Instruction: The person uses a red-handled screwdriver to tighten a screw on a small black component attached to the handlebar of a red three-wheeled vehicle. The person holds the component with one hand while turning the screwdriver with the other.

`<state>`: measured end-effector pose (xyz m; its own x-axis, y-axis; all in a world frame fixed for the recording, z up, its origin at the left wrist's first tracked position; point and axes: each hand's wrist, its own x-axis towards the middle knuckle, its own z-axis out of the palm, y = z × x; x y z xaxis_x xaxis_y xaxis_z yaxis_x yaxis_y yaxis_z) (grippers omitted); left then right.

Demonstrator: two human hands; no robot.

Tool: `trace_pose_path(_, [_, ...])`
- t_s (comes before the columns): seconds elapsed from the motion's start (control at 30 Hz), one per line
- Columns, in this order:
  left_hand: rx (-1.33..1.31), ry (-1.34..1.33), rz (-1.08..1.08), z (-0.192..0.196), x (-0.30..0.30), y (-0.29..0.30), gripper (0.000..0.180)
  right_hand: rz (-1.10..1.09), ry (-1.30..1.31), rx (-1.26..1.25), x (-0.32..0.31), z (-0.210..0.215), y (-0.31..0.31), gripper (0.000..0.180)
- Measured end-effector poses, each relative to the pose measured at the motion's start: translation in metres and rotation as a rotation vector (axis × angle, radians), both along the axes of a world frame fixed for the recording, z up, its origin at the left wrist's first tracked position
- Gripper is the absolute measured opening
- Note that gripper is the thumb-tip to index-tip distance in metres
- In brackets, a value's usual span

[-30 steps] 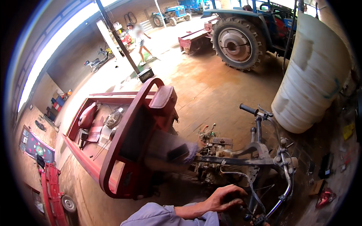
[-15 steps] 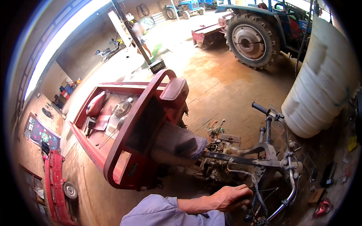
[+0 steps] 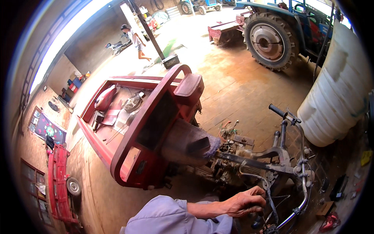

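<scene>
Under my left hand (image 3: 246, 202), closed around it, sits the handlebar grip (image 3: 257, 222); beyond my knuckles, the stripped engine (image 3: 233, 163). Right hand unseen.

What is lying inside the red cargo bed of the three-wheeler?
In the red cargo bed lie a red fuel tank, a round headlamp and small parts. The cab frame covers its front end.
</scene>
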<state>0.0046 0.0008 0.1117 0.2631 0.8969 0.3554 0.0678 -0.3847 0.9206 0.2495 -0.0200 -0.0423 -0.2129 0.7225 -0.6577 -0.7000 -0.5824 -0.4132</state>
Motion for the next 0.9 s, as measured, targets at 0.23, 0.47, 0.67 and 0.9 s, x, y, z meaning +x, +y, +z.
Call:
trace_pose_path(0.23, [-0.326,-0.296,0.047,0.003,0.001,-0.002,0.038,-0.004,-0.003,-0.005,0.003,0.006,0.009,0.067])
trace_pose_path(0.47, [0.088,-0.168,0.173,-0.002,-0.001,0.006,0.034,-0.016,-0.019,-0.004,0.011,0.016,0.012,0.07])
trace_pose_path(0.67, [-0.31,-0.214,-0.167,0.01,-0.005,-0.002,0.037,-0.101,-0.05,-0.003,0.042,0.025,-0.012,0.072])
trace_pose_path(0.9, [-0.314,0.041,0.085,0.02,-0.011,0.002,0.03,-0.148,-0.049,0.066,0.074,0.036,-0.059,0.076])
